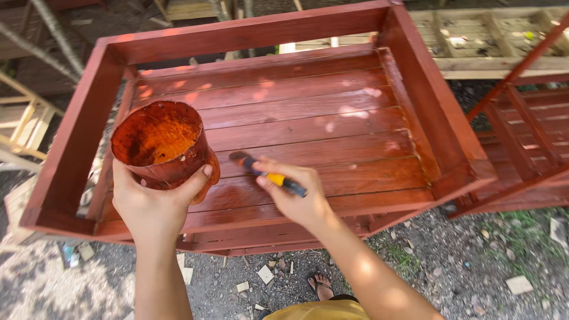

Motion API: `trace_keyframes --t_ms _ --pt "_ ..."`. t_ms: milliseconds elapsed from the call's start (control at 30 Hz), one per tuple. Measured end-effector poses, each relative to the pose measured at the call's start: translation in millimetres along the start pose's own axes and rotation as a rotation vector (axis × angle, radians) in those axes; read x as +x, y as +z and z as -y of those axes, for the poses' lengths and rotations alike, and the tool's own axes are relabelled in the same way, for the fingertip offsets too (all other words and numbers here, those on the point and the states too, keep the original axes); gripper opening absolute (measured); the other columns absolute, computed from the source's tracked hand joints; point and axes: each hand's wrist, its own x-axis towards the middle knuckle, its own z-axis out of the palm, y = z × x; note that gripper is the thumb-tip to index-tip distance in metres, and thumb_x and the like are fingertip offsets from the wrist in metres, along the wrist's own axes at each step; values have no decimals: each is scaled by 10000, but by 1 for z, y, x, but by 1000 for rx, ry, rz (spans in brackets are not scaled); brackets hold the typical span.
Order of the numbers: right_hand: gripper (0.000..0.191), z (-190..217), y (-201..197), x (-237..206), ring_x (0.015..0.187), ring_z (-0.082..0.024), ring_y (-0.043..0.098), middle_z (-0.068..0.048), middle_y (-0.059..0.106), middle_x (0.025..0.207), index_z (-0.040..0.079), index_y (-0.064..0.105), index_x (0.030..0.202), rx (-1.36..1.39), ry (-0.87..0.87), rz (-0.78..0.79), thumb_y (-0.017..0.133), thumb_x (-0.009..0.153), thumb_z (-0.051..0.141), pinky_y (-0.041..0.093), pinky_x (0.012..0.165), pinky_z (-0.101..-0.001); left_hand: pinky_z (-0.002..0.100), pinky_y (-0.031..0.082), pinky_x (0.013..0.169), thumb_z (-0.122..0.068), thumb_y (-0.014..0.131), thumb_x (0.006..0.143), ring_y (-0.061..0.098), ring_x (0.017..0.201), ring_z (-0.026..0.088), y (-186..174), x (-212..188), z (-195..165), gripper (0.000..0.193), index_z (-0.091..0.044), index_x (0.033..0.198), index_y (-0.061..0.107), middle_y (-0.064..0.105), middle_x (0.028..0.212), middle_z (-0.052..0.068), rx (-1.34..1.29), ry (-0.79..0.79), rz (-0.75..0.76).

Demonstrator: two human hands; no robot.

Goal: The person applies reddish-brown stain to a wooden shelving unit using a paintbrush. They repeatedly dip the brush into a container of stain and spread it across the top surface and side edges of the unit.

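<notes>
Wrapped around the stain-coated cup (159, 144), my left hand (155, 204) holds it above the red slatted crate (284, 112) — slick-looking, light, best gripped low on its wall. Just beside the cup, my right hand (296, 192) pinches the brush handle (269, 175) over the crate's near slats.

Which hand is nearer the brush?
Right. The right hand grips the brush by its handle; the left hand holds the stained cup, apart from the brush, to its left.
</notes>
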Motion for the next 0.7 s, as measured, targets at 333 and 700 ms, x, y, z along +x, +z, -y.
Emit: trace_keyframes --t_ms 333,700 --pt "118 -28 -113 121 901 -108 693 -83 750 1018 -29 749 1075 -221 105 -265 780 978 29 578 822 -258 350 576 1040 -184 980 706 693 1208 226 -22 35 7 825 3 1379 540 680 1325 126 -17 -99 -197" --pt "158 -21 -128 190 1042 -159 741 -150 776 1124 -29 764 1145 -436 -191 -108 772 989 -5 580 950 -279 353 587 1012 -183 981 696 694 1191 219 20 55 -6 796 -16 1345 552 683 1301 117 -10 -180 -192"
